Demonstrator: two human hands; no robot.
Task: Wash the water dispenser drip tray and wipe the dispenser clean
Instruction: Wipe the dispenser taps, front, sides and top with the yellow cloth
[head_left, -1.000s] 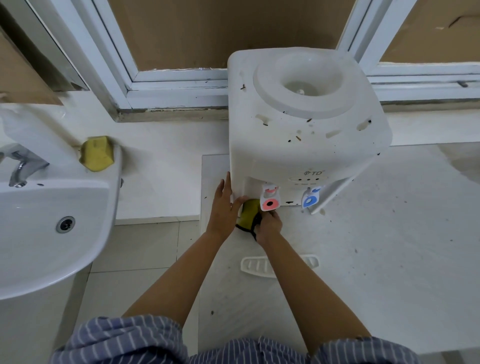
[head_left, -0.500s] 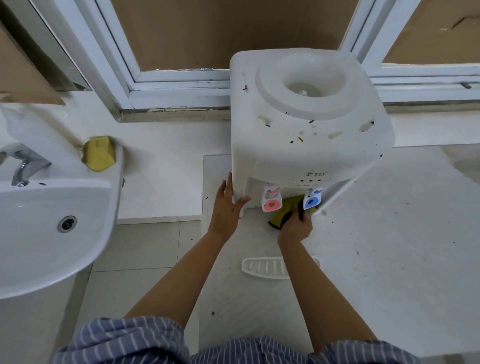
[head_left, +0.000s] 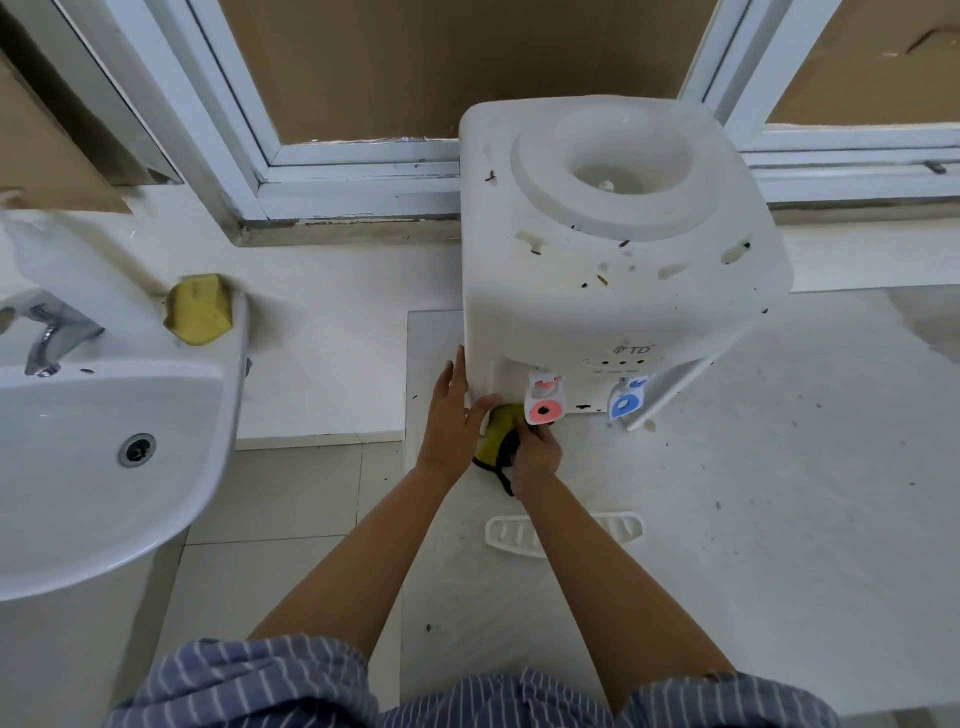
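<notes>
Right hand gripping yellow cloth under dispenser, left hand flat against its side

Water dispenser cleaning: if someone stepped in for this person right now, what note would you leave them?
Left hand: open, flat against the water dispenser's left front corner, steadying it.
Right hand: grips the yellow sponge, below the red tap.
Drip tray: taken out, lying on the counter under the right forearm; washed or not, I cannot tell.
Left to do: dark specks on the dispenser's top and counter still need wiping; refit the tray.
</notes>
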